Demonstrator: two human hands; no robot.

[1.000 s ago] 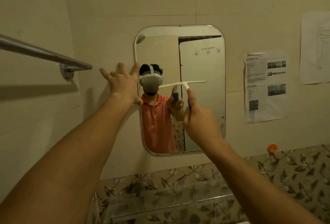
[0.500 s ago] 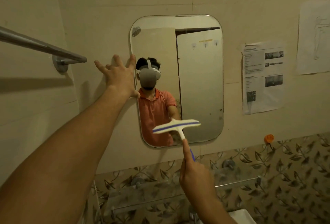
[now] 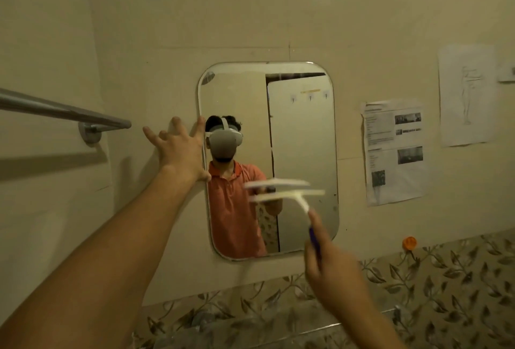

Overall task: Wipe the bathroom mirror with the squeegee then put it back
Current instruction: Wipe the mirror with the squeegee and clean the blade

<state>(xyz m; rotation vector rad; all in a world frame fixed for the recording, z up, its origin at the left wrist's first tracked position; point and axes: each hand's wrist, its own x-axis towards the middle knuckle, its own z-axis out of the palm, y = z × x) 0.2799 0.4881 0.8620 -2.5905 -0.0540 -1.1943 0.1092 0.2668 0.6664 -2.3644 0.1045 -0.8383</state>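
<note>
The beige tiled wall (image 3: 278,14) filled most of the view, with a leaf-patterned band along its foot. On it hung the rounded mirror (image 3: 303,139), which reflected a person in an orange shirt wearing a headset. A metal towel rail (image 3: 64,113) ran in from the left, and a printed sheet (image 3: 394,151) and a sketch sheet (image 3: 466,95) were stuck to the wall right of the mirror.

The left hand (image 3: 178,151) lay flat against the wall at the mirror's left edge, its fingers (image 3: 199,128) straight and spread wide, holding nothing. The right hand (image 3: 331,273) gripped the squeegee (image 3: 287,195) by its purple handle, fingers curled round it and the index finger (image 3: 313,217) stretched up along the neck. The white blade, blurred, lay roughly level across the mirror's lower middle, its reflection just above it; whether it touched the glass could not be told.

A small orange round thing (image 3: 409,243) sat on the wall by the mirror's lower right.
</note>
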